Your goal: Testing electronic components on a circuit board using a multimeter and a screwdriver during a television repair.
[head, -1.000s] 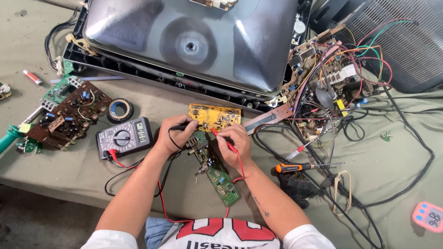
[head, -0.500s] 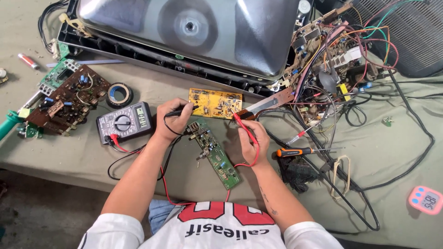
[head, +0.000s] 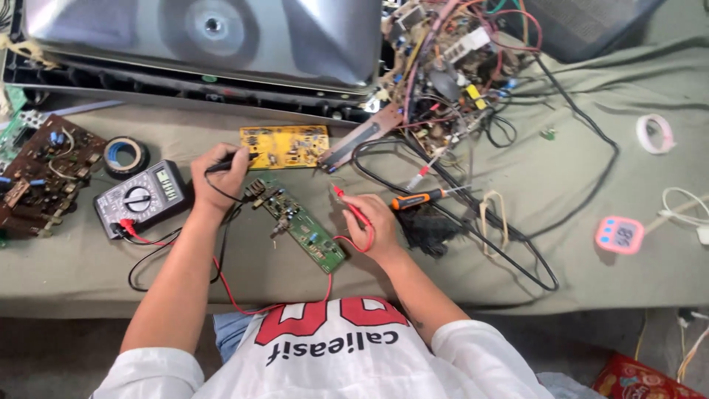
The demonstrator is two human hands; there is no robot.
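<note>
Left of centre: a grey multimeter with a small pale rectangular display at its upper right corner and a round dial. Top of frame: a large grey picture tube, its curved glass screen facing down. Right: a small pink timer with a pale rectangular display. Lower right corner: a red printed package, partly cut off.

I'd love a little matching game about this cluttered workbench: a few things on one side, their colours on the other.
Things:
1. narrow circuit board between the hands
2. probe in the right hand
3. probe in the left hand
4. small timer at the right

Colours:
A. pink
B. black
C. green
D. red

Pairs: 1-C, 2-D, 3-B, 4-A
</note>
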